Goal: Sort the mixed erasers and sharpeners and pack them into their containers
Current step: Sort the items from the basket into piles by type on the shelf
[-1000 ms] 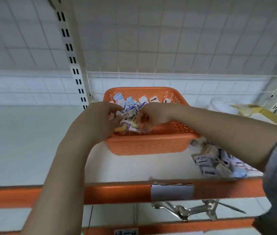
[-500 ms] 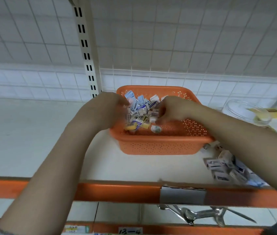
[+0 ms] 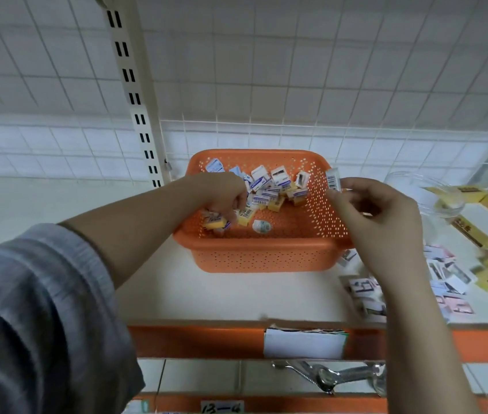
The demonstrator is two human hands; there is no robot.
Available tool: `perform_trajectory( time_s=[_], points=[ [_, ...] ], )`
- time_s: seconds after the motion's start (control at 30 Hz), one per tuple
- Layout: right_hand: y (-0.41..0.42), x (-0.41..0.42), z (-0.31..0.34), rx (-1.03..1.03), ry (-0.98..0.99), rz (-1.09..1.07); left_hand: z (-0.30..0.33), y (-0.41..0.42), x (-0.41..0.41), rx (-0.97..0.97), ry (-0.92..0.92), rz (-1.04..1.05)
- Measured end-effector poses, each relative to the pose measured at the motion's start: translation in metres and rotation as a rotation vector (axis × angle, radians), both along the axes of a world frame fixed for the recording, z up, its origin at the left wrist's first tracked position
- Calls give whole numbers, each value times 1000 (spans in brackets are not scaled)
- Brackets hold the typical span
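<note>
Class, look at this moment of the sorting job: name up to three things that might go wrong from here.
1. The right hand pinches a small packet only by its end, above the basket rim; it may slip and fall back in.
2. The sorted pile lies near the shelf edge; the right forearm, passing over it, may knock pieces off.
3. The left hand digs into the heap and may grab mixed kinds.

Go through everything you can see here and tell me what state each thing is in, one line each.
Left hand: in the basket, fingers curled down among the packets; grip unclear.
Right hand: pinches one barcoded packet above the basket's right rim.
Basket: upright on the shelf, partly filled with small packets.
Loose packets: heaped on the shelf right of the basket.
Clear jar: open.
</note>
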State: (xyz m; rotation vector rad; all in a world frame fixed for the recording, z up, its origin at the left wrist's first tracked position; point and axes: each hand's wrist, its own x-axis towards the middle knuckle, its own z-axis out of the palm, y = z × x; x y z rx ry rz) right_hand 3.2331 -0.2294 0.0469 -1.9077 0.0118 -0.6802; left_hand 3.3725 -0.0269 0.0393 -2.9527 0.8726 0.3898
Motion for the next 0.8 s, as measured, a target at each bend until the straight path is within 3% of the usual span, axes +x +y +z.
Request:
perform_trajectory(
  time_s=[0.17,0.27,0.5,0.63,0.8],
  points=[
    [5,-3,-5,76,-44,18,6,4,-3,-68,-73,-7],
    [6,-3,-5,82,-51,2,24,3,-15,-177,-234,13],
    [-7,-8,-7,169,-51,-166,38,-5,-64,-666,-372,40],
    [-21,-24,-9,147,-63,-277,32,-20,-85,-814,-513,-2],
    [-51,-52,-14,118,-66,-448,31,-61,-103,-955,-470,25]
  ],
)
